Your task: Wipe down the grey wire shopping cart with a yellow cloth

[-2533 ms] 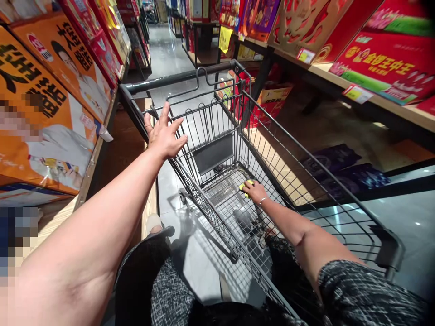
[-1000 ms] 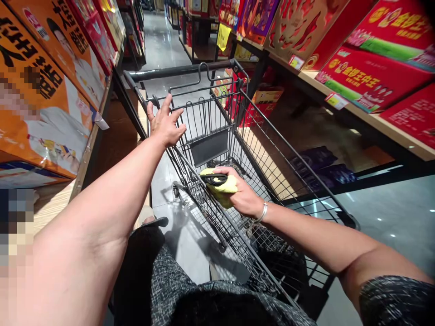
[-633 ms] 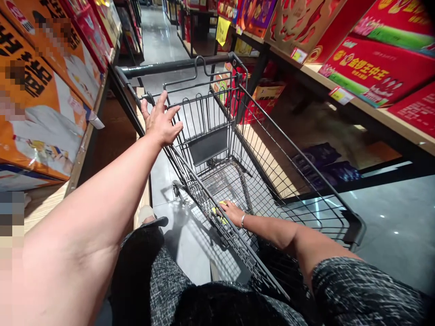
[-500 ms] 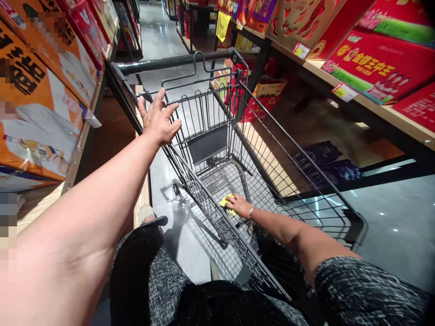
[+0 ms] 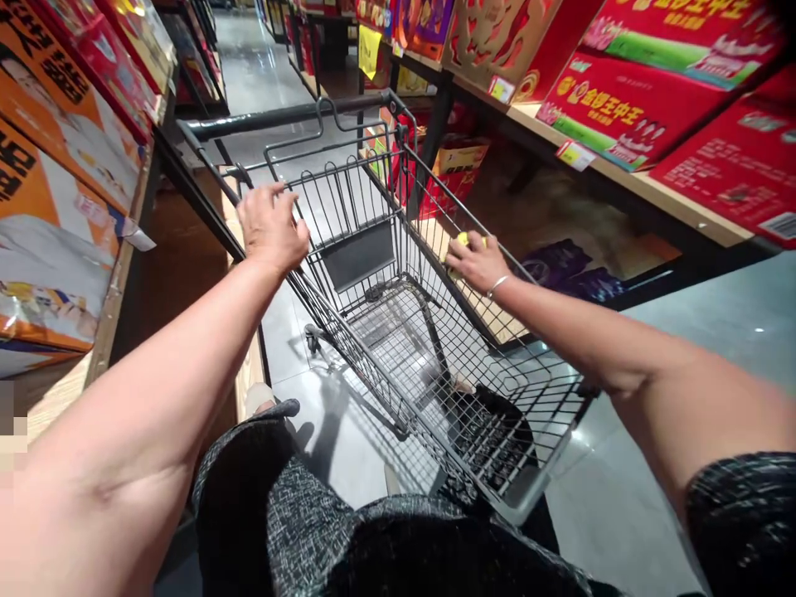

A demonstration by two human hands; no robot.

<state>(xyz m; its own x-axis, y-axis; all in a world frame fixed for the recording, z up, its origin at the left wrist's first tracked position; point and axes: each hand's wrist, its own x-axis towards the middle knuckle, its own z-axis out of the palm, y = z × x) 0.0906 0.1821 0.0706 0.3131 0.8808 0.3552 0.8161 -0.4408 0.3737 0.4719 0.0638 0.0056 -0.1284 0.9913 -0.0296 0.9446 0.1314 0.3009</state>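
A grey wire shopping cart (image 5: pixel 361 253) stands at an angle before me, its basket holding no goods. My left hand (image 5: pixel 271 225) is at the cart's near side rail, below the handle, with its fingers apart and nothing held. Over the far side of the basket, my right hand (image 5: pixel 482 264) has its fingers wrapped round a yellow cloth (image 5: pixel 463 240), close against the wire side. A bracelet is on the right wrist. Only a small part of the cloth shows past the fingers.
Shelves with orange boxes (image 5: pixel 62 199) rise on the left. On the right, a shelf carries red gift boxes (image 5: pixel 615 108), with purple bags (image 5: pixel 556 261) below. My legs are at the cart's near side. An aisle (image 5: pixel 245 58) runs back at the top.
My right hand has moved from low in the basket up to its far side with the yellow cloth. My left hand's fingers are less spread. The view has shifted to the right.
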